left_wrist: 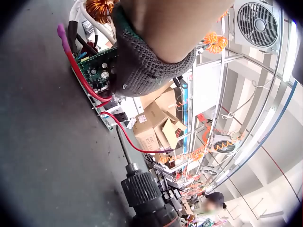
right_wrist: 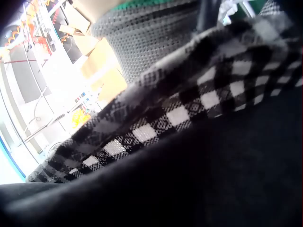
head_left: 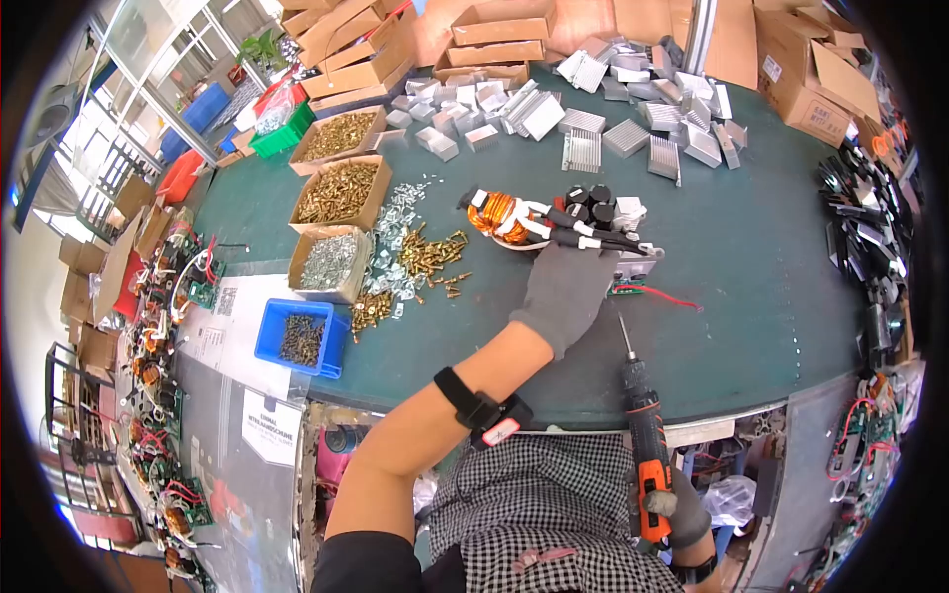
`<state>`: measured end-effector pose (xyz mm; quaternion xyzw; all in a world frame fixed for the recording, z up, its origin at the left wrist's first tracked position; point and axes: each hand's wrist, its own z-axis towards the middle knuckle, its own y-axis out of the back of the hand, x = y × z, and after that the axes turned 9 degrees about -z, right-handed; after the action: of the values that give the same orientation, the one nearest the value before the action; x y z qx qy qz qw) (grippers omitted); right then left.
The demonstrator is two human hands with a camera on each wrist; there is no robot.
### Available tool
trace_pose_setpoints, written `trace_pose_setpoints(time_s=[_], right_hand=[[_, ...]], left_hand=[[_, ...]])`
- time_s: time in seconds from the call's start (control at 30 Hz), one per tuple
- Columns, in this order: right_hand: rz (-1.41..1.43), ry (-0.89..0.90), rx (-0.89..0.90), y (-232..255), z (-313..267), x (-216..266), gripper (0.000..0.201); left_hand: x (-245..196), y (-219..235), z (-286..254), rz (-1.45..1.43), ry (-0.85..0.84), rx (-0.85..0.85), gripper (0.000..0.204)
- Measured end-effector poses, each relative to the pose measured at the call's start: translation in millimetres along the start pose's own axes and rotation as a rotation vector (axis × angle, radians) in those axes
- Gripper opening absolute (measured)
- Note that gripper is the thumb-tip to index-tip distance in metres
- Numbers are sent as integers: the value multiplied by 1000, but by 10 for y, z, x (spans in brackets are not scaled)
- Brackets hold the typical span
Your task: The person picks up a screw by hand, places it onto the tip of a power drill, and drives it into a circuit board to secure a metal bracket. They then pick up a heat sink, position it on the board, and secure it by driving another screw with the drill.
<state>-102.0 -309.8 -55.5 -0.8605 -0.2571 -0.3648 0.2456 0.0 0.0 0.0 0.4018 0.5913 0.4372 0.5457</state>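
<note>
My left hand (head_left: 568, 296), in a grey knit glove, grips a circuit board (left_wrist: 100, 71) near the middle of the bench; its fingertips are hidden behind the parts. The board carries an orange-wound copper coil (head_left: 502, 217), black capacitors (head_left: 590, 203), thick black-and-white cables (head_left: 578, 237) and a red wire (head_left: 657, 295). Down by the bench's front edge, my gloved right hand (head_left: 689, 509) holds an orange-and-black electric screwdriver (head_left: 647, 435) by its body. The tool's thin bit points up toward the board, overlapping its edge in the left wrist view. Checked apron cloth (right_wrist: 180, 113) fills much of the right wrist view.
To the left stand cardboard boxes of brass screws (head_left: 341, 193), a box of small silver parts (head_left: 331, 262) and a blue bin (head_left: 297, 338) of dark screws. Loose brass screws (head_left: 430, 255) lie beside them. Aluminium heatsinks (head_left: 623, 138) cover the back; black parts (head_left: 860, 217) pile at right.
</note>
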Motion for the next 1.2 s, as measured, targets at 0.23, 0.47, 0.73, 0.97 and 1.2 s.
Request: trace_pose_setpoints(time_s=[0.23,0.47,0.73,0.97,1.2], right_hand=[[-154,-8,-34,-3,69,-7,49],[-274,-44,79,49,160,-169,59],[-334,13,139,-106,101,6,67],[-448,-44,158,-235,3,273,58],[-620,57,188,-293,-52,341,72]], left_hand=[[688,102,-1092,-79,-79,-608,21],[1578,472,-1786,161,297,-620,13],[1736,277,-1668,290,186,-403,9],[1561,383,-1529,451,276,-64,13],[1154,457,-1443,-192,161,-336,25]])
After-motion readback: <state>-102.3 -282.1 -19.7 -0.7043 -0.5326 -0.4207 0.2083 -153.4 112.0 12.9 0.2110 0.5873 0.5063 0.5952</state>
